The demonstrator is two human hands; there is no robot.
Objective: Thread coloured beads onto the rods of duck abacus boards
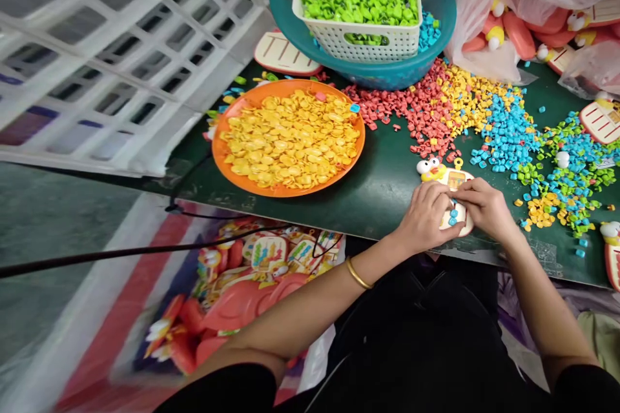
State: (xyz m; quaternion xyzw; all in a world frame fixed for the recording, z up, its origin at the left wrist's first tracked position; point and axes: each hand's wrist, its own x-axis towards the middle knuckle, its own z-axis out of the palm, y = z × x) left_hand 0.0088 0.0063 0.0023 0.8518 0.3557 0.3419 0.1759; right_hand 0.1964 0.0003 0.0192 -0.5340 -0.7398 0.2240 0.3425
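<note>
Near the table's front edge lies a cream plastic toy panel (465, 227) with a bulging-eyed, yellow-beaked head (432, 169) at its top. Blue pieces (453, 214) sit on its face. My left hand (427, 214) is closed over the panel's left side, thumb across the lower part. From the right, my right hand (484, 208) brings its fingertips together on the panel beside the left fingers; whatever they pinch is hidden. A loose yellow piece (458, 163) lies just above the panel. Red (431, 110), yellow (467, 100) and blue (508, 129) small pieces lie in heaps beyond.
An orange plate (216, 153) of yellow parts is at left. Behind it, a white basket (334, 39) of green parts rests in a teal basin (285, 19). A white crate (159, 87) leans far left. A black cable (121, 251) crosses below; finished-looking toys (268, 251) fill a lower bag.
</note>
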